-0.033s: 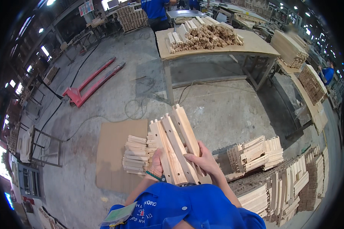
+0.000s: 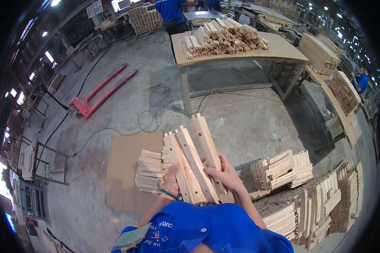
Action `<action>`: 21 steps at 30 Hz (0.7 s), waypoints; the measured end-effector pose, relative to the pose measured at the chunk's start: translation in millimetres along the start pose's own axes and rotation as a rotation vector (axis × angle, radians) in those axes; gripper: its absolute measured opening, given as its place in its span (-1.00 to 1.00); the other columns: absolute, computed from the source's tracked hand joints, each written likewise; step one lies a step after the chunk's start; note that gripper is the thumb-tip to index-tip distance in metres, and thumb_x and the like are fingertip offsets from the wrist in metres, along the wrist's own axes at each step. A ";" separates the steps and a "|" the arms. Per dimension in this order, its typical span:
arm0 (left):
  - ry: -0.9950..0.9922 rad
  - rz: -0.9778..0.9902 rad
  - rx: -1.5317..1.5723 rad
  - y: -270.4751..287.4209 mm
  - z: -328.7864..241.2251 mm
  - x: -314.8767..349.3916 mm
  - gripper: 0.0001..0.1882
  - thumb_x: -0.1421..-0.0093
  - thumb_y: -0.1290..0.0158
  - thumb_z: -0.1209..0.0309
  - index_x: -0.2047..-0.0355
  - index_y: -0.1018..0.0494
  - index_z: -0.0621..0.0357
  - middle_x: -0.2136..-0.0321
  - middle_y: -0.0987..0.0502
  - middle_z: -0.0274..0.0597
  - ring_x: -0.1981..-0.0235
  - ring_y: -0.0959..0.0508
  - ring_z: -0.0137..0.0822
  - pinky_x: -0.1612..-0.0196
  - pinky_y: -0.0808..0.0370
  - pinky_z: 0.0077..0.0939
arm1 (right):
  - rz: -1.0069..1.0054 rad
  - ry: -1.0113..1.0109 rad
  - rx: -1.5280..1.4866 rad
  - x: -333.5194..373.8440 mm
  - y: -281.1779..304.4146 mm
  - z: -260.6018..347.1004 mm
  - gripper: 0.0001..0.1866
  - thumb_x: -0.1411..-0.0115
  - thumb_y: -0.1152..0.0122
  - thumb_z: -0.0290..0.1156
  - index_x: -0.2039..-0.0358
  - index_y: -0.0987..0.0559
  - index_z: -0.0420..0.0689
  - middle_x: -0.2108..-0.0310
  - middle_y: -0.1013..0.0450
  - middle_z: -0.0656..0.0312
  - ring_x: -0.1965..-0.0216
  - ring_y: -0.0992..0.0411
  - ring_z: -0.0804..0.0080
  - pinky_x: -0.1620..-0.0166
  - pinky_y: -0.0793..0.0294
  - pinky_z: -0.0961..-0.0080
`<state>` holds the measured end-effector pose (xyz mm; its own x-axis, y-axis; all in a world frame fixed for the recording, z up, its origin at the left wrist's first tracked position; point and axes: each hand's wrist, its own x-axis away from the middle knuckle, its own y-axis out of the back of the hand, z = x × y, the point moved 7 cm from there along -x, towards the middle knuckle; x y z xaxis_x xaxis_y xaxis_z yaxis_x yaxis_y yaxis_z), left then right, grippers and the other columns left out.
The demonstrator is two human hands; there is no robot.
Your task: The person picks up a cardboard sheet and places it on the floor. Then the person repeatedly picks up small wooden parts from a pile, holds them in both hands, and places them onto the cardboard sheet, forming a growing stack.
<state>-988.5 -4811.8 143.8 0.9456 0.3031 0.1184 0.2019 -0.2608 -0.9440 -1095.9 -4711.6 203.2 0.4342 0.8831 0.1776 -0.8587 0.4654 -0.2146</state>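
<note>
Several pale wooden rails (image 2: 184,164) with round pegs on their far ends and drilled holes stand tilted before my chest. My left hand (image 2: 172,182) is closed round the left edge of the bundle, a beaded bracelet on its wrist. My right hand (image 2: 226,173) grips a separate wooden rail (image 2: 207,141) on the right, fanned a little apart from the others, its thumb lying across the front. The near ends of the bundle come close to my blue shirt. Fingers behind the rails are mostly hidden.
A stack of rails (image 2: 150,170) lies on a cardboard sheet (image 2: 126,168) at left. More stacked rails (image 2: 283,168) stand at right. Ahead is a table (image 2: 278,50) with piled rails (image 2: 236,38). A red pallet jack (image 2: 99,99), a floor cable (image 2: 147,122) and co-workers (image 2: 171,12) are farther off.
The rail in my right hand has shifted slightly up and right, widening the gap to the bundle. My left hand has hardly moved.
</note>
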 end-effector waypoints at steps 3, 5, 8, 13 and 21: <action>-0.014 0.102 -0.112 -11.5 -9.3 -2.2 0.05 0.12 -0.15 -0.12 -0.27 0.16 -0.07 -0.03 -0.29 0.13 -0.05 -0.31 0.13 -0.12 -0.25 0.02 | 0.056 -0.050 -0.389 -4.6 0.5 -0.6 -0.54 -0.11 -0.08 -0.47 -0.01 -0.21 -0.28 0.20 -0.41 0.01 0.28 -0.46 0.39 0.19 -0.49 0.50; -0.019 0.126 -0.090 -22.1 -19.6 -0.4 0.00 0.08 -0.18 0.00 -0.26 0.12 -0.01 -0.04 -0.28 0.18 -0.12 -0.22 0.16 -0.14 -0.21 0.06 | 0.030 -0.034 -0.436 -7.9 6.3 4.5 -0.50 -0.11 -0.11 -0.45 -0.03 -0.18 -0.28 0.20 -0.40 -0.02 0.26 -0.46 0.36 0.18 -0.50 0.46; 0.066 0.143 -0.018 -14.5 -20.5 -7.6 -0.03 0.04 -0.16 0.07 -0.27 0.16 -0.09 -0.01 -0.32 0.12 -0.10 -0.24 0.19 -0.12 -0.23 0.09 | -0.021 -0.043 -0.484 -11.5 17.2 0.5 -0.46 -0.10 -0.13 -0.43 -0.05 -0.16 -0.28 0.19 -0.38 -0.06 0.21 -0.46 0.27 0.18 -0.54 0.40; 0.133 0.126 -0.006 -5.7 -9.4 -10.7 -0.05 0.03 -0.15 0.13 -0.27 0.16 -0.09 0.04 -0.34 0.10 -0.08 -0.26 0.18 -0.10 -0.26 0.09 | -0.030 -0.064 -0.566 -8.9 24.9 -10.0 -0.43 -0.06 -0.16 -0.43 -0.05 -0.16 -0.26 0.17 -0.37 -0.08 0.19 -0.45 0.21 0.17 -0.56 0.35; 0.192 0.092 -0.074 -4.6 -1.9 -28.1 -0.14 -0.05 -0.06 0.24 -0.26 0.17 0.10 0.07 -0.36 0.17 0.01 -0.39 0.05 -0.04 -0.38 -0.09 | 0.072 -0.108 -0.571 -2.0 24.5 -34.7 -0.36 -0.04 -0.20 -0.43 -0.12 -0.15 -0.19 0.05 -0.35 -0.04 0.08 -0.42 0.22 0.07 -0.48 0.29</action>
<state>-1015.4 -4820.9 145.4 0.9907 0.0965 0.0960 0.1240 -0.3483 -0.9291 -1108.4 -4699.9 164.3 0.3248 0.9164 0.2337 -0.5890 0.3893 -0.7082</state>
